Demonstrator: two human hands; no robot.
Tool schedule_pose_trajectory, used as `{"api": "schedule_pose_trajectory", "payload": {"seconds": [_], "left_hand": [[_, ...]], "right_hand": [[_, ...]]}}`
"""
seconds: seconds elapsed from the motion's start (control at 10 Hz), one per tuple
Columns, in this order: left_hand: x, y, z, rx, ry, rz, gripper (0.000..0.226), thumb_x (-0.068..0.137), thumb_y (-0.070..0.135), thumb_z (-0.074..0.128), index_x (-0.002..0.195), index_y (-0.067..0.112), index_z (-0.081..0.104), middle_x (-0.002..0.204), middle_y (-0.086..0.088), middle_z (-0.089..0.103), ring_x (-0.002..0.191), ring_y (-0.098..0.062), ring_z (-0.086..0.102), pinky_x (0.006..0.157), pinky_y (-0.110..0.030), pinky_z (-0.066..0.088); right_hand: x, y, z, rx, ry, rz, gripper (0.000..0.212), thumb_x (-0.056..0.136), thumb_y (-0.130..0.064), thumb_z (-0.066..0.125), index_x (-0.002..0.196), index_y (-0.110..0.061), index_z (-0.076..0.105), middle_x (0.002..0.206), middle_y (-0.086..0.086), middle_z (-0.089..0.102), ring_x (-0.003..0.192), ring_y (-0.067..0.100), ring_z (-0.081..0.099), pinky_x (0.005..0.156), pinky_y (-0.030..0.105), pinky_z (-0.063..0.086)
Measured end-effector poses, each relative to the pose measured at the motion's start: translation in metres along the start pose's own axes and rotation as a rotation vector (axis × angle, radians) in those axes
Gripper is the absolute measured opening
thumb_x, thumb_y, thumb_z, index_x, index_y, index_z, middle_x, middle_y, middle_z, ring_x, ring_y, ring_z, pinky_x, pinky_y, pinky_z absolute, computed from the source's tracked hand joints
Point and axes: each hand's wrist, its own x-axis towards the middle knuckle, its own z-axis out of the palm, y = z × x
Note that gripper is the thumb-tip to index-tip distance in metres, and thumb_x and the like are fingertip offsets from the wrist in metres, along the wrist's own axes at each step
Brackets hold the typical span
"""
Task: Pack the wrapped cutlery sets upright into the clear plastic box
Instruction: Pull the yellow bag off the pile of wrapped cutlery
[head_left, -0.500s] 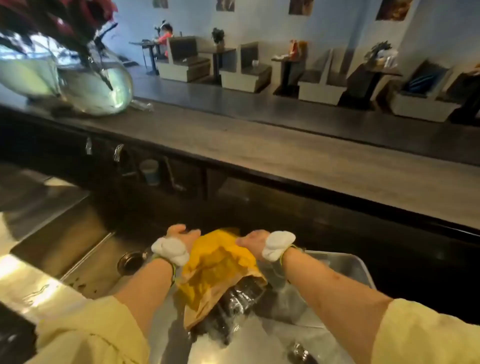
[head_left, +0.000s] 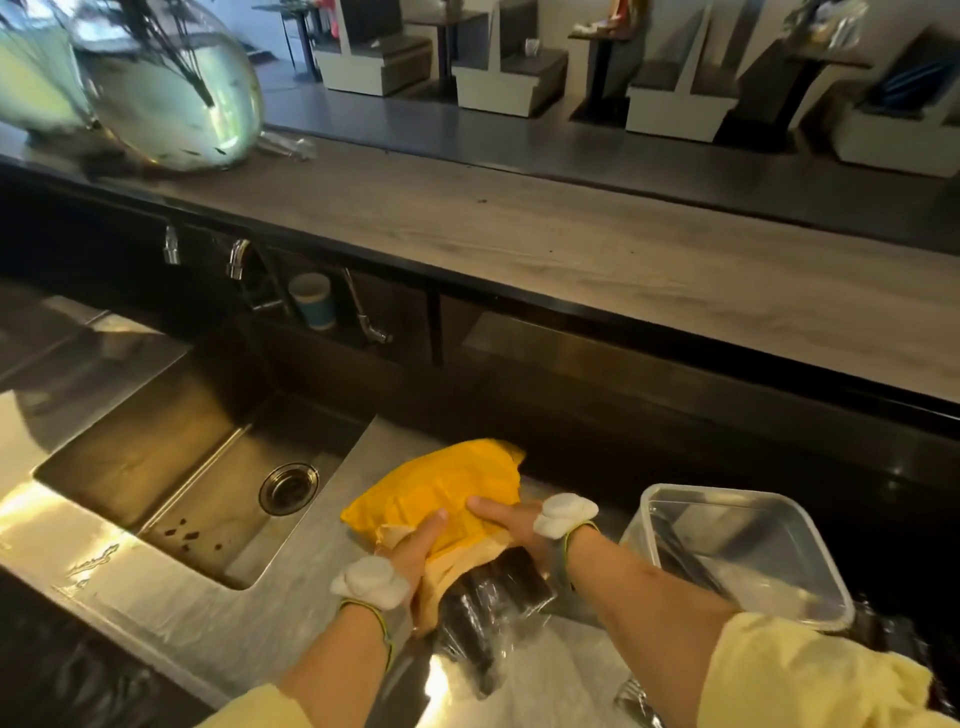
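A yellow paper bag (head_left: 447, 488) lies on the steel counter beside the sink. My left hand (head_left: 415, 551) grips its near edge and my right hand (head_left: 506, 519) grips it from the right. A bundle of dark cutlery sets in clear wrap (head_left: 488, 618) sticks out of the bag's open end toward me. The clear plastic box (head_left: 748, 551) stands to the right of my right forearm; a dark wrapped item leans inside it. Another wrapped piece (head_left: 636, 699) shows at the bottom edge.
A steel sink (head_left: 171, 478) with a round drain (head_left: 288, 488) lies to the left. Taps (head_left: 239, 260) and a blue cup (head_left: 314, 301) sit under the raised wooden bar top (head_left: 571, 249). A glass vase (head_left: 171, 88) stands on it at far left.
The view has tilted down and shifted left. The bag has been lowered onto the counter, and both hands now grip it nearer its open end.
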Motion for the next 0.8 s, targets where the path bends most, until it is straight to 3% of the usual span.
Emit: {"api": "schedule_pose_trajectory", "payload": {"seconds": [0.1,0.2,0.3,0.4,0.5,0.6,0.7,0.8], "left_hand": [[-0.031,0.016,0.011,-0.350,-0.167,-0.031,0.040,0.089,0.029,0.063,0.122,0.008,0.057,0.119,-0.018,0.062,0.094,-0.029,0.061,0.089,-0.042,0.047],[-0.054,0.037,0.010,-0.410,-0.148,0.043,0.041,0.088,0.025,0.064,0.122,0.005,0.057,0.112,-0.016,0.064,0.086,-0.025,0.062,0.075,-0.038,0.050],[-0.090,0.073,0.014,-0.374,-0.135,0.231,0.071,0.066,0.034,0.079,0.126,0.006,0.053,0.108,-0.011,0.064,0.085,-0.021,0.064,0.066,-0.032,0.051],[-0.119,0.096,0.028,-0.326,-0.156,0.381,0.097,0.041,0.047,0.078,0.127,0.009,0.052,0.111,-0.008,0.064,0.090,-0.017,0.065,0.066,-0.028,0.052],[-0.143,0.106,0.053,-0.260,-0.234,0.414,0.087,0.052,0.046,0.077,0.126,0.008,0.054,0.107,-0.006,0.065,0.085,-0.016,0.065,0.064,-0.027,0.052],[-0.170,0.112,0.097,-0.024,-0.264,0.346,0.120,0.050,0.065,0.079,0.146,0.014,0.031,0.144,-0.014,0.042,0.125,-0.037,0.046,0.097,-0.053,0.042],[-0.183,0.109,0.133,-0.002,-0.307,0.325,0.131,0.036,0.068,0.076,0.148,0.017,0.030,0.140,-0.014,0.046,0.121,-0.035,0.050,0.096,-0.053,0.044],[-0.213,0.088,0.185,-0.155,-0.459,0.312,0.070,0.065,0.039,0.077,0.122,0.002,0.057,0.107,-0.013,0.065,0.083,-0.021,0.064,0.066,-0.032,0.053]], "right_hand": [[-0.006,-0.002,0.004,0.148,-0.027,-0.004,0.106,0.049,-0.070,0.075,0.137,-0.019,0.046,0.130,0.005,0.058,0.116,0.026,0.056,0.104,0.042,0.041],[-0.016,-0.009,0.000,0.260,0.019,0.005,0.116,0.032,-0.069,0.078,0.130,-0.014,0.052,0.121,0.008,0.064,0.107,0.028,0.062,0.099,0.044,0.046],[-0.045,-0.025,-0.019,0.348,0.096,-0.068,0.087,0.054,-0.056,0.081,0.123,-0.008,0.058,0.114,0.011,0.067,0.103,0.029,0.063,0.097,0.042,0.048],[-0.078,-0.031,-0.042,0.418,0.110,-0.158,0.082,0.051,-0.054,0.082,0.117,-0.009,0.063,0.107,0.010,0.070,0.100,0.028,0.065,0.098,0.043,0.048],[-0.114,-0.027,-0.072,0.501,0.089,-0.172,0.068,0.054,-0.050,0.083,0.107,-0.010,0.067,0.098,0.013,0.073,0.095,0.033,0.068,0.094,0.047,0.050],[-0.155,0.005,-0.110,0.551,0.151,-0.148,0.051,0.068,-0.044,0.078,0.103,-0.008,0.066,0.098,0.016,0.072,0.094,0.034,0.067,0.093,0.047,0.050],[-0.184,0.030,-0.141,0.567,0.224,-0.136,0.058,0.067,-0.045,0.079,0.108,-0.008,0.063,0.105,0.017,0.070,0.099,0.034,0.065,0.096,0.047,0.048],[-0.212,0.063,-0.180,0.617,0.235,-0.117,0.061,0.064,-0.046,0.080,0.111,-0.012,0.061,0.105,0.017,0.070,0.099,0.034,0.065,0.094,0.046,0.048]]}}
